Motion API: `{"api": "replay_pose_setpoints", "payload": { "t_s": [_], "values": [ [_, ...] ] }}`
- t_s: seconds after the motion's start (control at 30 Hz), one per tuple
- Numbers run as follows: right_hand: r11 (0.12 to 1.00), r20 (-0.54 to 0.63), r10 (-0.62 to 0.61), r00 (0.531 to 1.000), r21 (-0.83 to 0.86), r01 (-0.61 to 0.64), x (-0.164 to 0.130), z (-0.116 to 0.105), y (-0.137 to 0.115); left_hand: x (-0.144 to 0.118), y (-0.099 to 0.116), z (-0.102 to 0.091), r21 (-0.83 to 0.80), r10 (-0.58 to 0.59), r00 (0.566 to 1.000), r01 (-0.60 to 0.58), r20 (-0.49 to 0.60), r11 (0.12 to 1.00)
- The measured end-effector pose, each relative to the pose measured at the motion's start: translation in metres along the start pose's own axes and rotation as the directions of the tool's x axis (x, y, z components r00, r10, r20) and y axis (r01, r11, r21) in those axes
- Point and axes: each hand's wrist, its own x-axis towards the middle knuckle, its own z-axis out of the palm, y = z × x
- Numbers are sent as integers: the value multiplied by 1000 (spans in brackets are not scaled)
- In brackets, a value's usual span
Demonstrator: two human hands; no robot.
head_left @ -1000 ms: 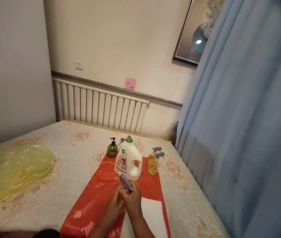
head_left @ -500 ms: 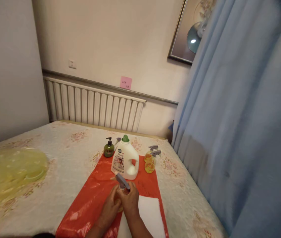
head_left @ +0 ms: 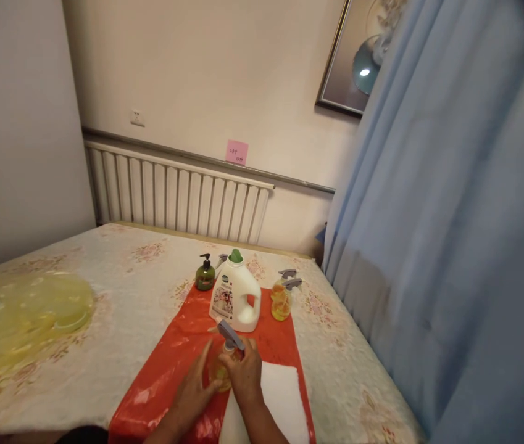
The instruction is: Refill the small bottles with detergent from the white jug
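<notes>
Spray bottle [head_left: 224, 364] with yellow liquid and grey trigger head sits lower centre of the head view, mostly hidden by the hands; only the trigger and part of the body show. Right hand [head_left: 245, 375] is wrapped around its neck just under the trigger. Left hand [head_left: 195, 390] lies flatter, fingers spread, touching the bottle's lower left side; can't tell if it grips. Both forearms are cut off by the bottom edge. Bottle stands on a red plastic sheet [head_left: 173, 364], beside a white cloth [head_left: 280, 401] at bottom centre. Behind it, mid-frame: white detergent jug [head_left: 236, 299] with green cap, green pump bottle [head_left: 205, 275] to its left, two orange spray bottles [head_left: 281, 296] to its right, overlapping and hard to separate. Yellow plastic bag [head_left: 21, 314] at left, blurry. Blue curtain [head_left: 451, 246] fills the right side.
</notes>
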Motion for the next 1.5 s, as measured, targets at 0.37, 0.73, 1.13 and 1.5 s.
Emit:
{"api": "replay_pose_setpoints", "payload": {
  "t_s": [0.37, 0.73, 1.13, 1.5],
  "values": [
    [997, 107, 62, 992, -59, -56, -14, 3, 8, 5, -61, -66, 615, 77, 990, 11, -116, 789],
    [996, 116, -27, 993, -79, 37, 8, -17, 13, -2, -61, -73, 717, 49, 996, 23, -79, 696],
    [989, -10, -5, 1000, -150, 3, 78, -99, 58, -1, -55, -72, 756, 11, 998, 38, -59, 654],
    [990, -6, 17, 1000, -138, -18, 118, -127, 106, 4, -96, -71, 767, 16, 999, 22, -42, 641]
  ]
}}
